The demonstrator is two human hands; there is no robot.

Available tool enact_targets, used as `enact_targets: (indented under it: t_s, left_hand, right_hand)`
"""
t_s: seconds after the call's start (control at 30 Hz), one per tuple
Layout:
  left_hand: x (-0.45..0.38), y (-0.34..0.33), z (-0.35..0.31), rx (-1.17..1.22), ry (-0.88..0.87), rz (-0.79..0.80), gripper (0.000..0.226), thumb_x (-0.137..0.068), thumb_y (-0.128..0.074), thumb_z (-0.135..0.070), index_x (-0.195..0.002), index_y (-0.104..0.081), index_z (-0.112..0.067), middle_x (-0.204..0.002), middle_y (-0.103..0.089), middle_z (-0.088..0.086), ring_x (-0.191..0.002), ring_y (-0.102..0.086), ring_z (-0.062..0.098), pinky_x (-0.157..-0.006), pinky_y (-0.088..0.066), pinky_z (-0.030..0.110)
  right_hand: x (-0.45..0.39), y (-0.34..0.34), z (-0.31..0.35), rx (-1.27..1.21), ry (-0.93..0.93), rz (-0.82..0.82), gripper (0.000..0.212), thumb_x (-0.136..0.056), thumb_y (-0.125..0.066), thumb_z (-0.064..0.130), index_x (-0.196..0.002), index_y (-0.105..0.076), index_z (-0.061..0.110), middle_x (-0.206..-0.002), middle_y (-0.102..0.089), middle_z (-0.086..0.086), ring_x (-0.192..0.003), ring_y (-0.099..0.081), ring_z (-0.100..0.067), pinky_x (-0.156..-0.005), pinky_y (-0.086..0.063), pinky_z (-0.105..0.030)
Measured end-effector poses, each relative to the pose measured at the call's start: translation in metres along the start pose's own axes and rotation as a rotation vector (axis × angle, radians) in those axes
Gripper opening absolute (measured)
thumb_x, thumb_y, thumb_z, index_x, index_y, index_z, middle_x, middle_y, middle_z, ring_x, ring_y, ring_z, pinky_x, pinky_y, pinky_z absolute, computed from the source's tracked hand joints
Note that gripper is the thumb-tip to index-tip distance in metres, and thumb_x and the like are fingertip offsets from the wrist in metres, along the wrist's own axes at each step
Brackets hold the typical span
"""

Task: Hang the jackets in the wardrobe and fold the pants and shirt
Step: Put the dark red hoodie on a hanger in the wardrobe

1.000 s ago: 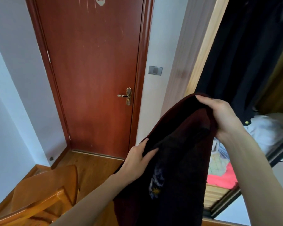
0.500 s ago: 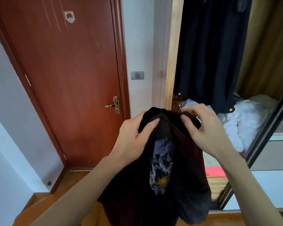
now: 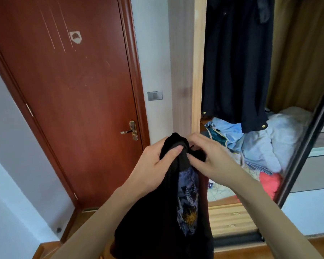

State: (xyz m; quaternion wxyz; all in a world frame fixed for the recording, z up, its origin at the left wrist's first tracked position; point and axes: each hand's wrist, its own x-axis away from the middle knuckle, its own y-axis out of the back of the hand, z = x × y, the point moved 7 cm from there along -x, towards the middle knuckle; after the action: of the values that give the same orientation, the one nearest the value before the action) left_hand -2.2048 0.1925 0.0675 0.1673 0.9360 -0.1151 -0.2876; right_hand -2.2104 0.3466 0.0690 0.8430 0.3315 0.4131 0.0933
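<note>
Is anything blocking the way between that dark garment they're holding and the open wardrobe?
Nothing visible blocks it. Both the left hand and right hand grip the dark garment in front of the open wardrobe. Inside, a dark coat hangs above a heap of clothes.

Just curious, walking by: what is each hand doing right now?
Left hand: gripping the top of the dark garment.
Right hand: pinching the same bunched top of the garment.
</note>
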Motion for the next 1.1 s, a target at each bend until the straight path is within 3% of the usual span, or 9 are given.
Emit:
enact_targets:
  t_s: [0.07, 0.17, 0.27, 0.37, 0.43, 0.6, 0.77, 1.0, 1.1]
  left_hand:
    - [0.004, 0.005, 0.003, 0.016, 0.02, 0.023, 0.016, -0.109, -0.055, -0.03, -0.114, -0.07, -0.026, -0.104, -0.073, -0.013, -0.101, -0.069, 0.004, -0.084, -0.049, 0.015]
    - [0.009, 0.014, 0.011, -0.08, 0.064, 0.093, 0.023, -0.108, -0.055, -0.038, -0.125, -0.067, -0.028, -0.11, -0.073, -0.013, -0.106, -0.07, 0.008, -0.091, -0.056, 0.03]
    - [0.013, 0.024, 0.014, -0.363, -0.021, 0.083, 0.011, -0.104, -0.057, -0.037, -0.099, -0.06, -0.028, -0.078, -0.064, -0.01, -0.072, -0.063, 0.01, -0.069, -0.053, 0.041]
    - [0.015, 0.027, 0.004, -0.654, -0.15, -0.055, 0.018, -0.093, -0.055, -0.035, -0.084, -0.044, -0.025, -0.065, -0.044, -0.012, -0.057, -0.043, 0.011, -0.057, -0.036, 0.033]
    - [0.019, 0.022, -0.003, -0.751, -0.203, -0.137, 0.018, -0.081, -0.058, -0.033, -0.087, -0.045, -0.022, -0.071, -0.042, -0.013, -0.061, -0.038, 0.011, -0.063, -0.033, 0.028]
    - [0.028, 0.004, 0.003, -0.86, -0.105, -0.155, 0.058, -0.058, -0.087, -0.015, -0.108, -0.056, -0.015, -0.099, -0.058, 0.001, -0.091, -0.058, 0.025, -0.078, -0.047, 0.037]
    - [0.03, 0.0, -0.01, -0.863, -0.158, -0.252, 0.062, -0.056, -0.085, -0.018, -0.107, -0.05, -0.015, -0.102, -0.052, 0.005, -0.091, -0.052, 0.028, -0.073, -0.049, 0.043]
    - [0.005, -0.028, -0.003, -0.899, -0.055, -0.145, 0.037, -0.073, -0.083, -0.01, -0.095, -0.054, -0.013, -0.09, -0.056, 0.005, -0.08, -0.058, 0.031, -0.068, -0.052, 0.047]
    - [-0.009, -0.048, -0.003, -0.886, -0.021, -0.129, 0.033, -0.078, -0.08, -0.013, -0.099, -0.054, -0.014, -0.093, -0.057, 0.005, -0.085, -0.059, 0.032, -0.068, -0.051, 0.045]
  right_hand:
    - [-0.007, -0.014, 0.003, 0.139, -0.006, -0.01, 0.024, -0.104, -0.055, 0.015, -0.118, -0.054, 0.035, -0.101, -0.056, 0.028, -0.093, -0.061, 0.002, -0.076, -0.043, -0.015]
    - [-0.012, -0.016, 0.001, 0.154, -0.082, -0.11, 0.028, -0.103, -0.049, 0.012, -0.127, -0.062, 0.02, -0.106, -0.069, 0.01, -0.095, -0.065, -0.003, -0.08, -0.047, -0.017]
    - [-0.017, -0.008, 0.01, 0.126, -0.125, -0.187, 0.029, -0.102, -0.05, 0.01, -0.123, -0.066, 0.022, -0.105, -0.071, 0.015, -0.099, -0.066, 0.003, -0.084, -0.045, -0.009]
    - [-0.019, 0.0, 0.022, 0.171, -0.136, -0.202, 0.03, -0.103, -0.052, 0.006, -0.12, -0.067, 0.025, -0.1, -0.071, 0.018, -0.095, -0.067, 0.0, -0.08, -0.045, -0.01]
    - [-0.017, 0.008, 0.028, 0.219, -0.141, -0.217, 0.03, -0.102, -0.052, 0.005, -0.119, -0.067, 0.024, -0.1, -0.072, 0.015, -0.094, -0.067, -0.001, -0.08, -0.047, -0.014]
    - [-0.002, 0.045, 0.041, 0.319, -0.206, -0.29, 0.03, -0.102, -0.053, 0.005, -0.119, -0.067, 0.025, -0.103, -0.072, 0.018, -0.097, -0.068, 0.0, -0.083, -0.045, -0.011]
    - [0.028, 0.095, 0.042, 0.505, -0.272, -0.314, 0.03, -0.099, -0.058, 0.0, -0.12, -0.069, 0.019, -0.105, -0.068, 0.017, -0.098, -0.065, -0.004, -0.088, -0.04, -0.004]
    - [0.059, 0.151, 0.02, 0.645, -0.347, -0.215, 0.022, -0.102, -0.062, 0.016, -0.123, -0.069, 0.019, -0.119, -0.074, 0.004, -0.113, -0.069, -0.025, -0.093, -0.055, -0.045]
    - [0.073, 0.168, 0.003, 0.672, -0.365, -0.107, 0.024, -0.105, -0.056, 0.022, -0.126, -0.067, 0.018, -0.12, -0.072, 0.0, -0.113, -0.068, -0.03, -0.088, -0.056, -0.05]
